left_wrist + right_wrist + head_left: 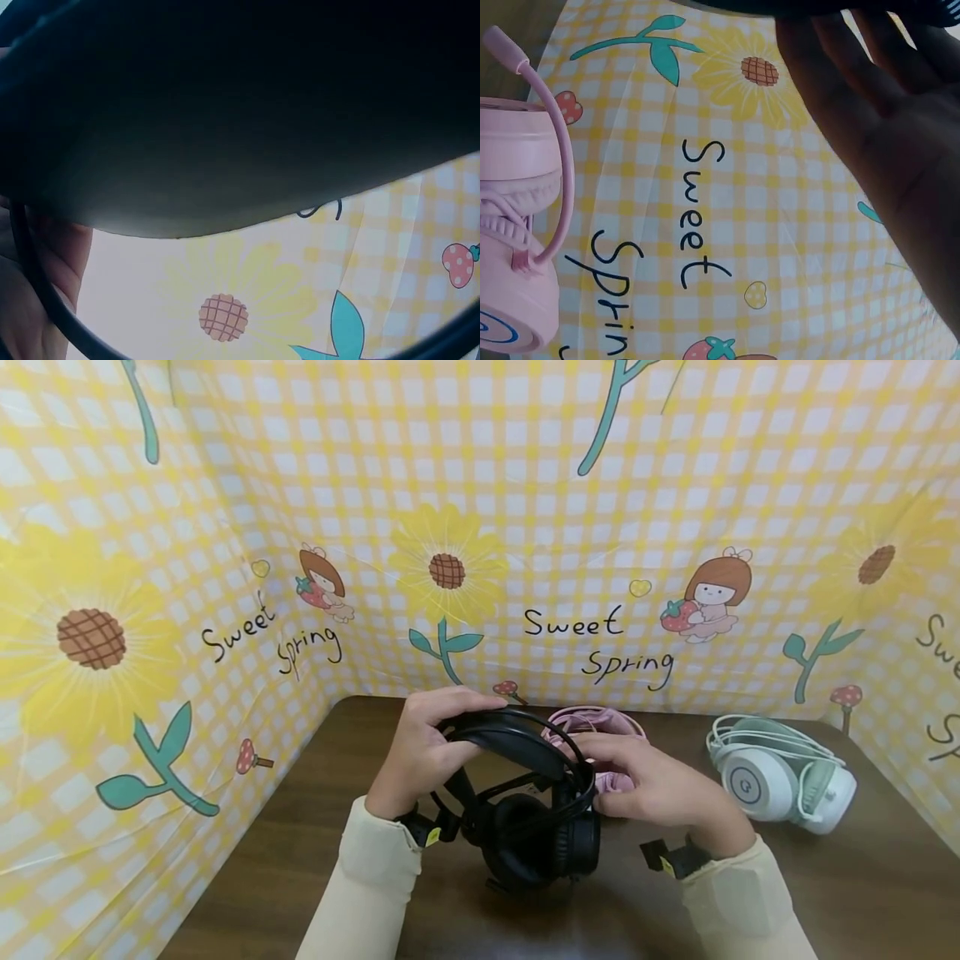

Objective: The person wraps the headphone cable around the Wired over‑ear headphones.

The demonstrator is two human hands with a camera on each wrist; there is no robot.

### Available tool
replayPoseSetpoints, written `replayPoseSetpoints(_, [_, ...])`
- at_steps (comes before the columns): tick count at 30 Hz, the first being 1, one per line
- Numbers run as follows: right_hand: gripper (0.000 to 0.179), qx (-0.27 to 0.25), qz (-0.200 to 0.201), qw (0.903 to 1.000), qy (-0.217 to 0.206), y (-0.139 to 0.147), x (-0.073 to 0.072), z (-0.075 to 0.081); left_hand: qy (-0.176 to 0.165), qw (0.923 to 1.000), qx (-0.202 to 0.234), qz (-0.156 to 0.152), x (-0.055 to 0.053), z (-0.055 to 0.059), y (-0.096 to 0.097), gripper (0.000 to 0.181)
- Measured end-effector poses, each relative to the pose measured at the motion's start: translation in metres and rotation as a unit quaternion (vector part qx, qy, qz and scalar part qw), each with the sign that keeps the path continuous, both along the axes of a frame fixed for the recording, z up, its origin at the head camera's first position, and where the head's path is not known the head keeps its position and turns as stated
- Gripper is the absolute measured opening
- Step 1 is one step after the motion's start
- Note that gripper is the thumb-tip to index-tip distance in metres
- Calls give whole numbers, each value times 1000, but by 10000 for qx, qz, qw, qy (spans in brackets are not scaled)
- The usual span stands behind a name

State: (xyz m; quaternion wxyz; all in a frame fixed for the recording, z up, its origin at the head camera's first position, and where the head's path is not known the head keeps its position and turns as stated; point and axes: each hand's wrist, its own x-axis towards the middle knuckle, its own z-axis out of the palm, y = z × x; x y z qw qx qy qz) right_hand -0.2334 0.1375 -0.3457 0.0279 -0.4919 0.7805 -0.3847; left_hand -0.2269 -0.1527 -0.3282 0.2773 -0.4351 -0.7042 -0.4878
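Note:
A black over-ear headset (513, 742) is tilted above the brown table, headband up and ear cups (577, 847) down. My left hand (417, 756) grips the headband's left side, fingers over the top and thumb beneath. At the other side, my right hand (660, 781) holds the headset near where the band meets the cup, fingers behind and thumb in front. The dark headband padding (225, 150) fills most of the left wrist view. In the right wrist view, the right fingers (855, 97) reach up to the headset's dark edge; their tips are hidden.
Behind the black headset lies a pink headset (517, 165) with a microphone boom, partly covered by my right hand in the head view. A white and mint-green headset (780, 777) rests at the table's right. Yellow checked cloth (525, 527) walls the brown table (285, 860).

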Motion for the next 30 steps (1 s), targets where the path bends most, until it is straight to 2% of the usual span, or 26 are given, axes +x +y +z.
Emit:
replayPoseSetpoints(3, [57,153,-130,9998,-40,-1,1,1,-54,10000,15,36,0,0,0,26])
replayPoseSetpoints(7, [72,368,-830,9955,-268,-8,4,-1,-308,9992,193,162,1,2,0,31])
replayPoseSetpoints(10, [82,498,-1362,9892,-213,-15,4,-3,-540,9975,389,244,2,2,-1,32])
replayPoseSetpoints(13, [87,531,-1603,9856,-21,-19,5,-4,-679,9959,522,284,1,2,-1,32])
replayPoseSetpoints(19, [83,493,-1773,9828,167,-20,7,-4,-812,9949,566,196,1,2,-1,32])
replayPoseSetpoints(23, [79,406,-1850,9814,316,-19,8,-5,-1111,9926,494,-7,0,2,-3,32])
replayPoseSetpoints(27, [71,236,-1972,9786,536,-19,6,-4,-1545,9878,148,-76,-3,1,-7,39])
replayPoseSetpoints(30, [64,179,-2038,9763,708,-21,4,-4,-1674,9857,-165,93,-5,0,-10,44])
